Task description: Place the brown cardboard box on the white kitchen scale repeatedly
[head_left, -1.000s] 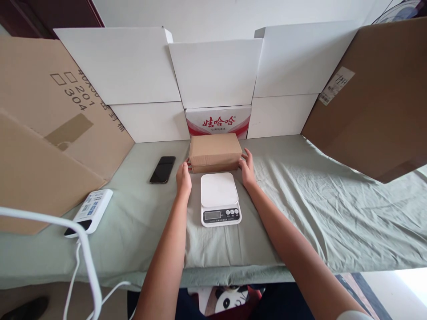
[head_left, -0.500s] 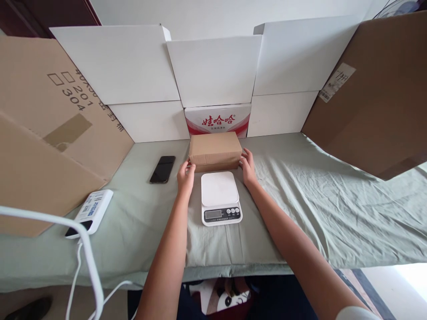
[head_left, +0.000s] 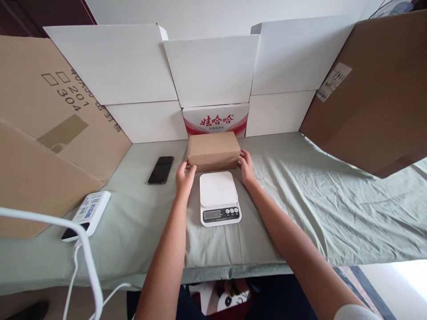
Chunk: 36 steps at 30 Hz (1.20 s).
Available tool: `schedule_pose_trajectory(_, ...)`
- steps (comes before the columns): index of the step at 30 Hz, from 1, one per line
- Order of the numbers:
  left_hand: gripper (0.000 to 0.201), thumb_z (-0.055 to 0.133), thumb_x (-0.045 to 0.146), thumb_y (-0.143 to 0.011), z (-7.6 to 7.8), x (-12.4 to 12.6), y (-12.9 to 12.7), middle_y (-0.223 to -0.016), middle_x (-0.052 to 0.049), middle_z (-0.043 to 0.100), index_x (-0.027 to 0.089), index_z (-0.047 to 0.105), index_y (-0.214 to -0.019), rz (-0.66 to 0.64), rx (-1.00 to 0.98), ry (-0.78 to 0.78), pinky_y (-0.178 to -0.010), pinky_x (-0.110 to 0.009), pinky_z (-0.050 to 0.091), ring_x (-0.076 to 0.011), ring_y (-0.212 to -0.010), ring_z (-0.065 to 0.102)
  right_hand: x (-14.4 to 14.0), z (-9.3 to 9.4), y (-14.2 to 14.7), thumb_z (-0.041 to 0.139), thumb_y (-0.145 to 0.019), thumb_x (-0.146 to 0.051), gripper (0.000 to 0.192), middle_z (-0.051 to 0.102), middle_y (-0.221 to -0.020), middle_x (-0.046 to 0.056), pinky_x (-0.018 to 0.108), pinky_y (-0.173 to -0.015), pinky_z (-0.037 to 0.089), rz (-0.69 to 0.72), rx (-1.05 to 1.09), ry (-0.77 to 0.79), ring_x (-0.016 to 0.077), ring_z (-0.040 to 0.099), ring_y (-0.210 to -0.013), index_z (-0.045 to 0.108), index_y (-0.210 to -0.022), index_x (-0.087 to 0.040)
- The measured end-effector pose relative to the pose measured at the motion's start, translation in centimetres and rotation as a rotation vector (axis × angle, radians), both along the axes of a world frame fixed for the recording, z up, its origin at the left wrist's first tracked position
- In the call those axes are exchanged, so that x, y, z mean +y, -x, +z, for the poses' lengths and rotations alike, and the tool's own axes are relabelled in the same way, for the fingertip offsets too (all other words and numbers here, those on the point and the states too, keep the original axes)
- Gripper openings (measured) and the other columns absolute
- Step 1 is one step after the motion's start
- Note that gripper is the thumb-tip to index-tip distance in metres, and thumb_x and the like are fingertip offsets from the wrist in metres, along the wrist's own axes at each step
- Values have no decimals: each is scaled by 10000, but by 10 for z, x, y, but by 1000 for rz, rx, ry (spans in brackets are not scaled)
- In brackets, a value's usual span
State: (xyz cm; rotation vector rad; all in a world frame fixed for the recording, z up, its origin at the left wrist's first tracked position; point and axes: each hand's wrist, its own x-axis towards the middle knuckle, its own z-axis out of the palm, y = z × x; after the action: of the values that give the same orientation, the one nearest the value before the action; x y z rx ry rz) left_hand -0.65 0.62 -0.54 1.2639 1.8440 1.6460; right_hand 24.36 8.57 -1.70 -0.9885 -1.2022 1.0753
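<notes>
Left hand point(head_left: 184, 178) and right hand point(head_left: 247, 170) outstretched, fingers gripping brown box point(head_left: 213, 150) (thumbs at front corners)

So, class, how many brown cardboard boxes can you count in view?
3: a small box between the left hand and right hand, a large printed box at left and a large labelled box at right. Others may be hidden behind.

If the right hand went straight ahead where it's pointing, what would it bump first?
Probably the small brown box: the right hand has its fingers by the box's right side, though contact is unclear.
</notes>
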Motion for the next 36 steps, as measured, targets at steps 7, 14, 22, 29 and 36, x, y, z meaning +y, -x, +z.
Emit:
schedule_pose_trajectory(7, 358, 698, 324, -862, -1, 0, 0, -1199, -97, 722, 213, 728, -1200, -12, -9, -13, -880, -330, 565, -222, -977, 686, 3, -3, -2, 530, -907, -509, 519, 654, -1394, 89, 457, -1110, 519, 16, -38, -23, 276, 597, -1338, 548, -1375, -286)
schedule_pose_trajectory(14, 359, 687, 327, -874, 2, -1, -1, -1213, -106, 713, 199, 721, -1208, -15, 0, 9, -920, -350, 553, -229, -988, 688, -2, 2, 0, 535, -904, -480, 492, 643, -1427, 100, 505, -1175, 478, 18, -41, -37, 297, 572, -1395, 562, -1351, -276)
schedule_pose_trajectory(22, 383, 708, 329, -855, -1, 0, 1, -1202, -111, 697, 202, 724, -1216, -13, 37, -19, -921, -352, 569, -242, -1053, 686, -3, 2, 0, 539, -907, -494, 489, 647, -1449, 83, 493, -1192, 471, 40, -56, -76, 286, 572, -1408, 568, -1349, -287)
schedule_pose_trajectory(29, 441, 702, 330, -878, -1, -1, -1, -1254, -113, 741, 225, 723, -1305, -40, -24, 8, -964, -383, 575, -276, -1178, 693, -4, 5, 1, 572, -883, -464, 465, 676, -1412, 72, 514, -1185, 479, 56, -52, -112, 306, 588, -1372, 584, -1320, -305)
schedule_pose_trajectory(36, 432, 703, 334, -888, -5, 0, 0, -1267, -109, 762, 221, 734, -1304, -70, -37, -1, -1027, -411, 571, -283, -1221, 695, -6, 8, 4, 667, -813, -392, 550, 656, -1438, 90, 526, -1154, 523, 45, -85, -102, 303, 612, -1332, 570, -1343, -285)
